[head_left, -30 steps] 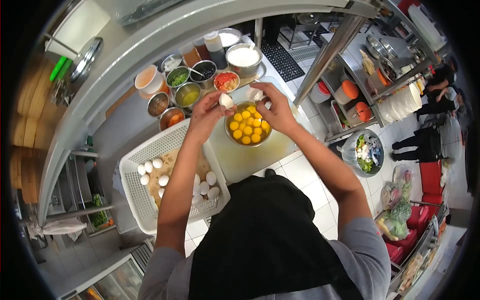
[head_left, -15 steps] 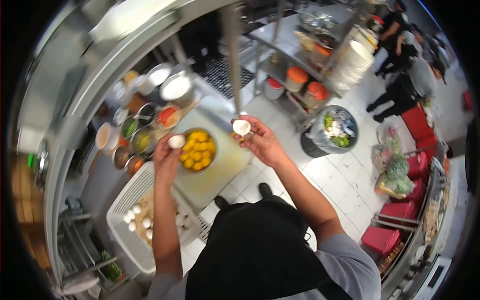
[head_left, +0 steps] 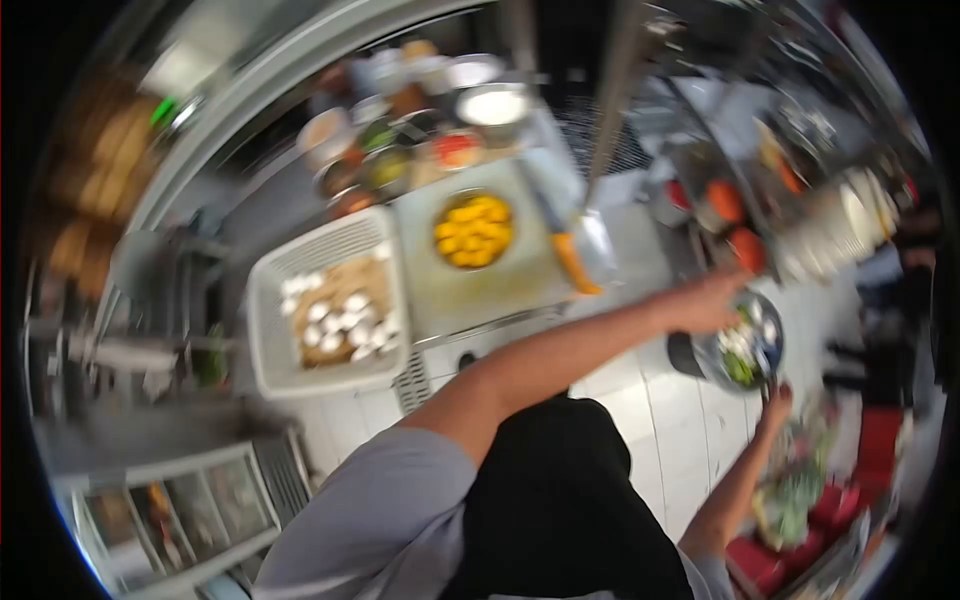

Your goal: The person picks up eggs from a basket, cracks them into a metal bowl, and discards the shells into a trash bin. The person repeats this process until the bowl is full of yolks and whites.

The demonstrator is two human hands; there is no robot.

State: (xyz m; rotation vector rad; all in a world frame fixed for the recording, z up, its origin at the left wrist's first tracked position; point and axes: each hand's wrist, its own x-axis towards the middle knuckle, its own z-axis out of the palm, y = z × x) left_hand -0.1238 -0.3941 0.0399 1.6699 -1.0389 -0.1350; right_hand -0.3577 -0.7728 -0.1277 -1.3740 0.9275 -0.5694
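Note:
My left arm reaches across to the right, with my left hand [head_left: 712,302] over the near edge of the waste bin [head_left: 692,360]. My right hand [head_left: 778,402] is at the bin's lower right side. Motion blurs both hands, and I cannot tell what they hold. Inside the bin lie white pieces and green leaves [head_left: 740,366]. A metal bowl of egg yolks [head_left: 474,232] rests on the cutting board [head_left: 432,300]. To its left, a white plastic basket [head_left: 262,330] holds several white eggs [head_left: 345,322] on brown cardboard. An orange-handled knife [head_left: 576,264] lies along the board's right edge.
Containers of ingredients stand behind the board, including a pot of white contents [head_left: 494,104] and a bowl of red pieces [head_left: 457,150]. Shelving with orange-lidded tubs [head_left: 724,202] rises behind the bin. Bagged greens [head_left: 788,508] sit on red crates at lower right.
My hands, which held a white egg on the left and an eggshell piece on the right, have swung from beside the yolk bowl to the bin. The view has turned.

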